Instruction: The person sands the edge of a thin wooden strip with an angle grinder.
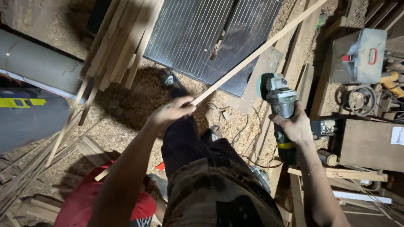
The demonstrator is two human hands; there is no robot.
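A woodworking workshop is shown. The floor (126, 109) is covered in sawdust and shavings. Wooden slats (120, 38) are stacked at 11 o'clock, more offcuts (25, 176) are scattered at 8 o'clock, and a metal toolbox (357, 56) with power tools (389, 82) is seen at 2 o'clock.

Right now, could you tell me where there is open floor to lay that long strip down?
One sawdust patch lies open between the leaning planks, the ribbed panel and the left hand. Right of the grinder in the right hand, tools and timber crowd everything.
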